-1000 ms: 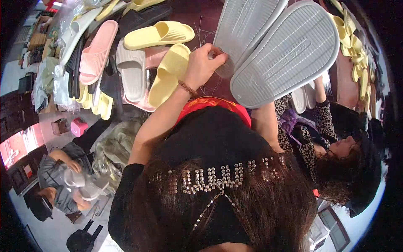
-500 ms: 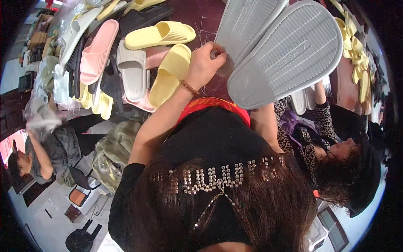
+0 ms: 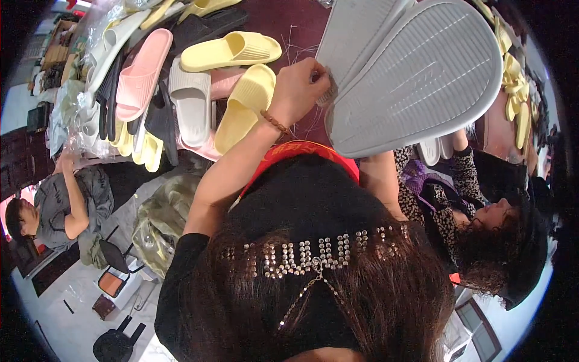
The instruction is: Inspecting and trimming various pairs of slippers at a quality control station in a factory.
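A pair of grey slide slippers (image 3: 416, 78) is raised in front of me with the ribbed soles facing up. My right forearm runs beneath the nearer one; the right hand is hidden behind the slippers and appears to hold them up. My left hand (image 3: 300, 93), with a brown beaded bracelet (image 3: 275, 122) at the wrist, is closed in a pinch at the left edge of the pair. Something small and greyish shows at its fingertips, too unclear to name. Just left of this hand lies a yellow slipper (image 3: 244, 108).
Pink (image 3: 143, 75), grey (image 3: 192, 102), yellow and black slippers crowd the dark red table (image 3: 295, 18) on the left. More yellow slippers (image 3: 514, 84) lie far right. One person (image 3: 72, 199) works at left, another (image 3: 476, 211) close at right. Loose threads lie near my left hand.
The grey slippers have tipped and shifted slightly right. My left hand has edged right, still pinched. The person at left has moved their raised hand and plastic-wrapped item towards the table.
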